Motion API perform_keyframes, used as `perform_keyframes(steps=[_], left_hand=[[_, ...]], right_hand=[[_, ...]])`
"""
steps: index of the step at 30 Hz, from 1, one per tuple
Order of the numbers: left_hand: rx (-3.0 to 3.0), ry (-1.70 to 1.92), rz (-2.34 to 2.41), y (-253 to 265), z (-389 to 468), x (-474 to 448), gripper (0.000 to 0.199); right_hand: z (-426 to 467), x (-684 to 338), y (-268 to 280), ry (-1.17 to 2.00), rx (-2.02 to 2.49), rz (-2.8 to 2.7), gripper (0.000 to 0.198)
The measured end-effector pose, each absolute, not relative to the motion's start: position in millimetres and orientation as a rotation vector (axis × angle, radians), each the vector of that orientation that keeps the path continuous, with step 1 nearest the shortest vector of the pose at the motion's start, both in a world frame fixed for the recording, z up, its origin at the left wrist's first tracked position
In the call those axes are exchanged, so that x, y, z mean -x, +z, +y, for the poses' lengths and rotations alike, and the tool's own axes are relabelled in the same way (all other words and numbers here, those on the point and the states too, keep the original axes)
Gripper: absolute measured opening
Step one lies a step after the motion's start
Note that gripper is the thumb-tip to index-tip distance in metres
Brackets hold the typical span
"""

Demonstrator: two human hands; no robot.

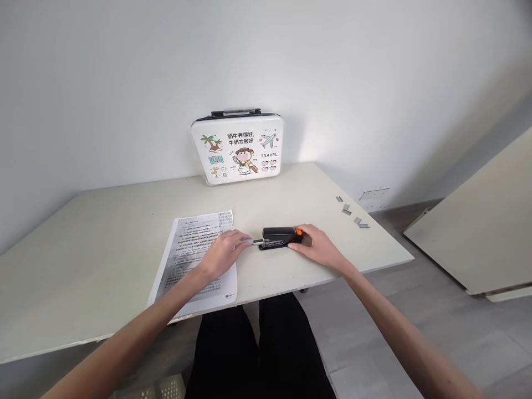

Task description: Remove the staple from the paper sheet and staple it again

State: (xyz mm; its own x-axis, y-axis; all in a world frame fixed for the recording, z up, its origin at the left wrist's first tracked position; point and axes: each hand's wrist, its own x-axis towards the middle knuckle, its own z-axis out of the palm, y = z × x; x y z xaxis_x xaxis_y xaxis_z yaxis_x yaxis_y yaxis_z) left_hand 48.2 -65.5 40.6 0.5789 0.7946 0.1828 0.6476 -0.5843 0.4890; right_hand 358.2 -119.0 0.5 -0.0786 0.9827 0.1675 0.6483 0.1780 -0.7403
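A black stapler (279, 237) with an orange part at its rear lies on the table, its front toward the left. My right hand (318, 246) is closed round its rear end, thumb on the near side. From the stapler's front sticks out a thin metal staple tray (256, 242), which my left hand (224, 252) pinches at its outer end. My left fingertips partly hide that end. Under my left hand and forearm lies a stack of printed paper (195, 233). Several strips of staples (346, 209) lie near the table's right edge.
A white case (216, 166) with cartoon prints and a black handle stands against the wall at the table's back. The pale table (103, 233) ends just in front of my legs. To the right, a separate pale panel (477, 233) stands above the grey floor.
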Motion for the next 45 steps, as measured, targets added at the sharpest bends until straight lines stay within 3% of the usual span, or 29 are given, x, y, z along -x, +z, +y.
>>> perform_keyframes(steps=[45], left_hand=[[-2.450, 0.618, 1.177, 26.3, -70.3, -57.3, 0.043]], right_hand=[[-118.3, -360.7, -4.6, 0.640, 1.511, -1.808, 0.038]])
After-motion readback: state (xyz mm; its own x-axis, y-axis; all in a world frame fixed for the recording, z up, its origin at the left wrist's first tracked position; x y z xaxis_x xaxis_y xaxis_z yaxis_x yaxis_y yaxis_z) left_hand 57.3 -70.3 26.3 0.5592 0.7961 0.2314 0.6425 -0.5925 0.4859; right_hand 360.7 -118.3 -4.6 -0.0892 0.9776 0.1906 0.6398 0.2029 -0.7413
